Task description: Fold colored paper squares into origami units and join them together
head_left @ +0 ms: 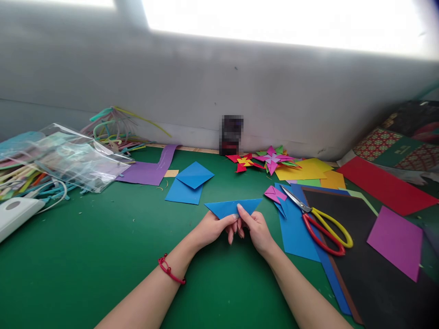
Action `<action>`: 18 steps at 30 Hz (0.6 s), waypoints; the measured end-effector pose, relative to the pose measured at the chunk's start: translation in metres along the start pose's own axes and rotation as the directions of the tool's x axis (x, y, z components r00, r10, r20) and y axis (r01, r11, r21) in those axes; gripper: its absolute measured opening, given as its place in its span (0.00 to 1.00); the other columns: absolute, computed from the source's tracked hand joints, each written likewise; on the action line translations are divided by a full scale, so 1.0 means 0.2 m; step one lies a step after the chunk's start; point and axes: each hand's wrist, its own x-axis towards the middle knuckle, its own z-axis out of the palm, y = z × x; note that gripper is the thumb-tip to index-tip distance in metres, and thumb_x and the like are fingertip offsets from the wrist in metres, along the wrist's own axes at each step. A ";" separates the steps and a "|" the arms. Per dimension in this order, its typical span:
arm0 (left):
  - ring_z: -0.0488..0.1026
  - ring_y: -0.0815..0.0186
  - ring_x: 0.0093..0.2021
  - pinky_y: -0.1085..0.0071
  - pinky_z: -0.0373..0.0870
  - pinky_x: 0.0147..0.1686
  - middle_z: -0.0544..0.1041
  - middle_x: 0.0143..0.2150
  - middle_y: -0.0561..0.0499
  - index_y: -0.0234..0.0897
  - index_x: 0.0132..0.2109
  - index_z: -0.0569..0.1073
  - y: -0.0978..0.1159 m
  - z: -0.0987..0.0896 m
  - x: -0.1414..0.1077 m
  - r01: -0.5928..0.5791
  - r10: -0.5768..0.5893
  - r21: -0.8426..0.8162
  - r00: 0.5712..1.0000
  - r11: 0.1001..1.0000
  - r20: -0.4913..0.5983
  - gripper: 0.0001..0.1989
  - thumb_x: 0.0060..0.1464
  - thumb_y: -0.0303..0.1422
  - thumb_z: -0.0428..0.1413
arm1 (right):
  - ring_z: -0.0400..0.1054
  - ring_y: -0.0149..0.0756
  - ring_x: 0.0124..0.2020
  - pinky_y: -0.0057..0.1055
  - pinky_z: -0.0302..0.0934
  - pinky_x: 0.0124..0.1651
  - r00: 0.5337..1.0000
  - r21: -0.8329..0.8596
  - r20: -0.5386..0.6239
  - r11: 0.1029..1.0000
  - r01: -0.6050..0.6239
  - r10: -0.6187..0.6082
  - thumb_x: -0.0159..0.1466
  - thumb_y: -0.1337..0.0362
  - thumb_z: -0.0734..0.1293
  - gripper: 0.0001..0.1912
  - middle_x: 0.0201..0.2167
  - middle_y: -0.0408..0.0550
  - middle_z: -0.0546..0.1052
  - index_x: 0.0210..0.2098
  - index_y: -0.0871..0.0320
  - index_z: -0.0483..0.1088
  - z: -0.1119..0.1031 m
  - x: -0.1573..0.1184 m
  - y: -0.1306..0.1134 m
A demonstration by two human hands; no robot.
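Between my hands is a piece of blue origami paper [222, 209], folded into a triangle with its long edge facing away from me. My left hand [217, 227] grips its left part, thumb on top and fingers curled beneath. On the right part, my right hand [254, 226] pinches the paper with its thumb pressed near the middle. Both hands are held over the green table, and some fingertips show below the paper. Beyond them lie a creased blue square [195, 175] and another blue sheet [183, 192] partly under it.
Scissors [325, 224] with red and yellow handles lie at right on stacked coloured and black sheets. Folded paper flowers [272, 159] rest by the wall. At left are a clear plastic bag [99, 164], pipe cleaners [116, 130] and a white device [18, 214] with a cable.
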 end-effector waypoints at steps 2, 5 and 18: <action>0.68 0.69 0.21 0.71 0.66 0.33 0.69 0.15 0.52 0.31 0.23 0.69 0.00 0.00 0.00 -0.001 0.001 -0.007 1.000 1.000 0.002 0.16 0.55 0.31 0.45 | 0.57 0.26 0.12 0.26 0.53 0.23 1.000 -0.038 -0.011 0.999 0.014 -0.015 0.62 0.54 0.57 0.28 0.07 0.40 0.62 0.09 0.59 0.62 0.00 0.00 -0.01; 0.69 0.68 0.22 0.70 0.66 0.33 0.69 0.15 0.52 0.32 0.21 0.68 0.01 0.00 0.00 0.002 -0.002 -0.026 1.000 1.000 0.009 0.17 0.55 0.30 0.44 | 0.57 0.26 0.13 0.25 0.53 0.23 0.999 -0.084 -0.025 0.996 0.033 -0.035 0.61 0.54 0.58 0.27 0.07 0.40 0.62 0.09 0.59 0.63 0.01 -0.01 -0.03; 0.67 0.70 0.19 0.71 0.65 0.31 0.68 0.14 0.53 0.33 0.19 0.66 0.02 0.01 0.00 0.022 -0.022 -0.004 1.000 1.000 -0.005 0.18 0.55 0.31 0.44 | 0.58 0.26 0.12 0.26 0.54 0.24 1.000 -0.069 -0.015 0.997 0.026 -0.027 0.61 0.54 0.58 0.28 0.05 0.40 0.61 0.07 0.58 0.62 0.00 -0.01 -0.03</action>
